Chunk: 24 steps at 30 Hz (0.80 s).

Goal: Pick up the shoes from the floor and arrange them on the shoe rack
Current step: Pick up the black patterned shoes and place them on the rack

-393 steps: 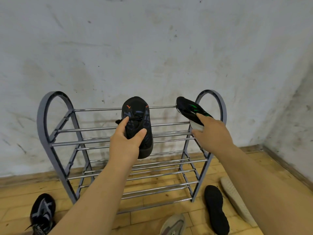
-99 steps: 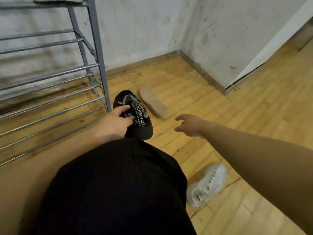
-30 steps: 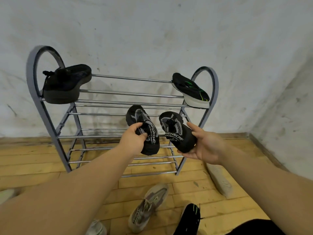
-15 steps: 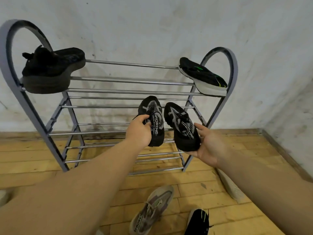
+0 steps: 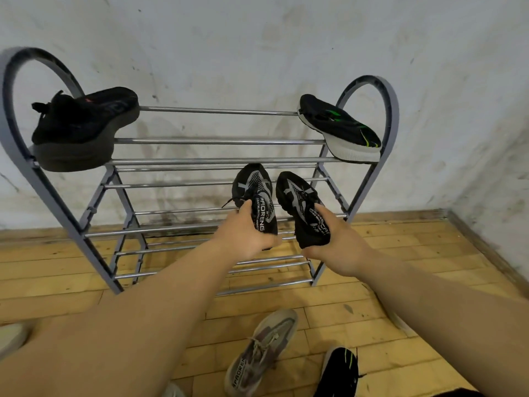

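Observation:
A grey metal shoe rack (image 5: 217, 141) stands against the white wall. My left hand (image 5: 243, 234) grips a black shoe with grey pattern (image 5: 256, 193) by its heel, toe pointing into the second shelf at the right. Beside it, my right hand (image 5: 339, 247) holds the matching black shoe (image 5: 300, 202) the same way. Both shoes lie over the second-shelf bars. On the top shelf a black shoe (image 5: 83, 127) sits at the left end and a black shoe with green marks and white sole (image 5: 340, 128) at the right end.
On the wooden floor in front of the rack lie a grey laced shoe (image 5: 262, 353) and a black shoe with green stripes (image 5: 340, 371). A pale shoe (image 5: 11, 336) shows at the left edge. The wall corner is at the right.
Both hands have moved the pair of black shoes forward and slightly up, side by side, onto the second shelf's right part. The view has shifted a little.

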Tool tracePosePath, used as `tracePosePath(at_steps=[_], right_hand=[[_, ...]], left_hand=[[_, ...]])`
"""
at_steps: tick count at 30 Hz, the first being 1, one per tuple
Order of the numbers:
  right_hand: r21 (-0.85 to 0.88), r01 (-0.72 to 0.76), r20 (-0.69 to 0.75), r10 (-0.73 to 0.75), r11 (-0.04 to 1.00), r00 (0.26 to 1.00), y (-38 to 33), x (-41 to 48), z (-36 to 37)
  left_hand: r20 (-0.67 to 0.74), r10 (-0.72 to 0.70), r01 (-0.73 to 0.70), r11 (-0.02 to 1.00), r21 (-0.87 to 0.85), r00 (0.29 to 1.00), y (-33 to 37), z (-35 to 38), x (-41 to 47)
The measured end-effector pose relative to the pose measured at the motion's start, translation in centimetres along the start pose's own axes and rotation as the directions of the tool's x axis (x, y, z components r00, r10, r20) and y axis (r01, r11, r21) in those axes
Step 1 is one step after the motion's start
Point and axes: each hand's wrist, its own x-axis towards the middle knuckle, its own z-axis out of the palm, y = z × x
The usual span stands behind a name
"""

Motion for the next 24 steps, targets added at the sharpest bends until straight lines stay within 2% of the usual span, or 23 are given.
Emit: tracePosePath(at_steps=[2,4,8,12,18,22,24], right_hand=[[-0.006,0.008,-0.042,-0.008,1.000,0.999,0.1,0.2,-0.1],[-0.008,0.031,-0.092,-0.032,0.999,0.995,0.2,0.4,-0.2],[0.028,0.030,-0.159,-0.025,0.999,0.987,0.1,1.0,-0.6],[0.065,0.017,-0.225,-0.002,0.998,0.974,0.2,2.3,-1.0],[0.024,0.025,-0.315,-0.016,0.999,0.949,0.1,5.0,-1.1],[-0.055,0.012,-0.304,-0.028,0.998,0.952,0.3,5.6,-1.2],[-0.094,-0.005,-0.275,-0.021,0.996,0.961,1.4,6.1,-1.3]], left_hand=[[-0.085,-0.005,0.031,0.949,0.315,0.996,0.0,0.4,-0.1],[-0.155,0.022,0.045,0.909,0.414,0.988,0.1,0.6,-0.2],[-0.195,0.142,-0.070,0.938,0.338,0.970,0.0,1.0,-0.1],[-0.244,0.188,-0.129,0.962,0.239,0.951,1.2,1.7,0.6],[-0.263,0.167,-0.135,0.981,0.136,0.950,2.2,3.6,3.0],[-0.285,0.148,-0.153,0.988,0.003,0.947,2.2,4.9,4.4],[-0.293,0.150,-0.160,0.987,-0.009,0.944,2.4,5.1,5.1]])
